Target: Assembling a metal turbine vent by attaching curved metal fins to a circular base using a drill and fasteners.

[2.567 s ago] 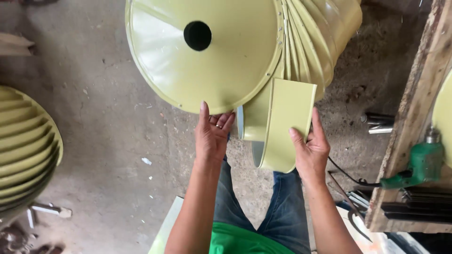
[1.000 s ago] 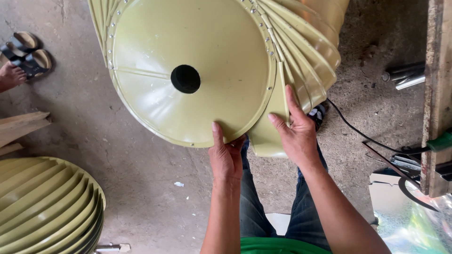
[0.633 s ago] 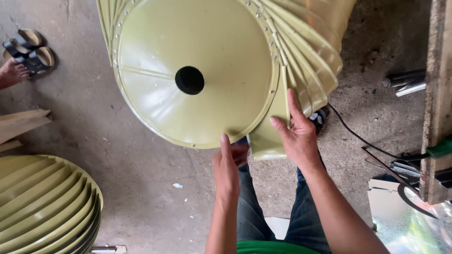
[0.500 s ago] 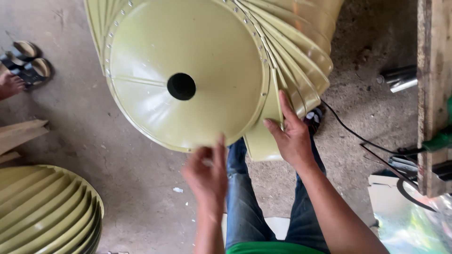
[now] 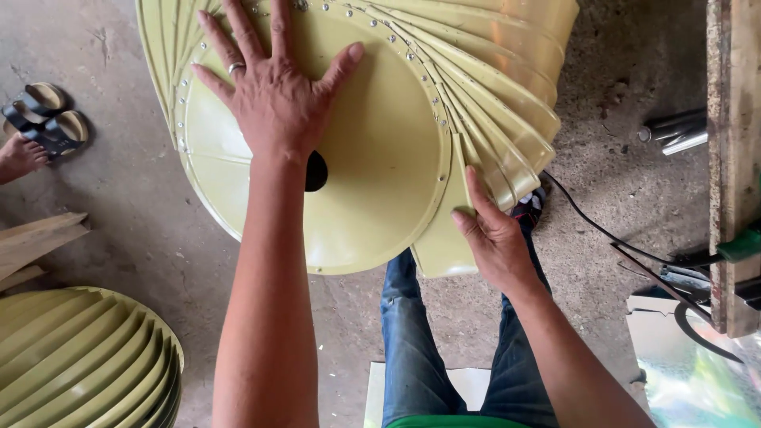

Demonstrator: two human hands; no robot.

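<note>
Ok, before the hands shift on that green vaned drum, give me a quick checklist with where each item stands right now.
1. Left hand flat on the round end disc, fingers spread: ok.
2. Right hand gripping the loose-looking curved vane at the disc's lower edge: ok.
3. Vane seated in line with the other vanes: cannot tell.
4. Rivets along the disc rim present where visible: ok.
5. Black cable on the floor close to the drum and foot: not ok.
6. Another person's foot stays apart from the drum: ok.

A finned dome (image 5: pixel 79 357) lies left of the legs (image 5: pixel 444 357), sandals (image 5: pixel 47 119) beyond it.
</note>
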